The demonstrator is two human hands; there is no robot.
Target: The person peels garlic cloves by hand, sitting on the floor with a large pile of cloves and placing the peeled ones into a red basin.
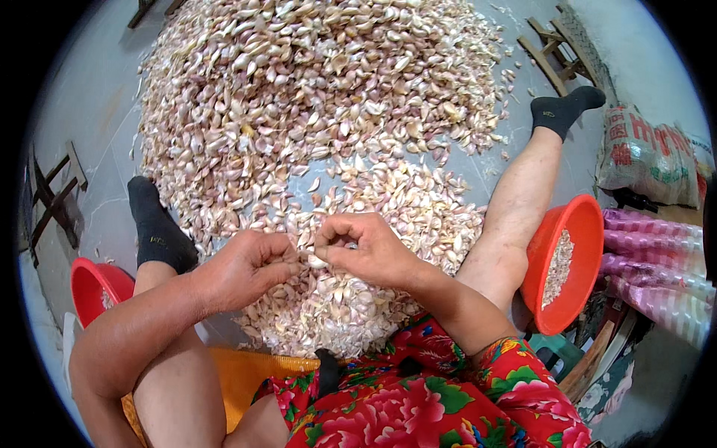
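Over a heap of unpeeled garlic cloves [321, 82], my two hands meet with their fingertips almost touching. My left hand [250, 270] is closed in a pinch, and what it holds, if anything, is hidden by the fingers. Thumb and curled forefinger of my right hand [370, 250] form a ring, and a pale garlic clove [317, 262] shows at their tips. Directly below both hands lies a nearer pile of garlic cloves [336, 313], white and purplish, between my legs.
An orange-red basin [582, 224] with small pale pieces tilts beside my right knee. A red basin [93, 284] sits at the left. Printed sacks [646, 160] and striped pink bags [650, 261] are at the right. Wooden stools [560, 56] stand on the grey floor.
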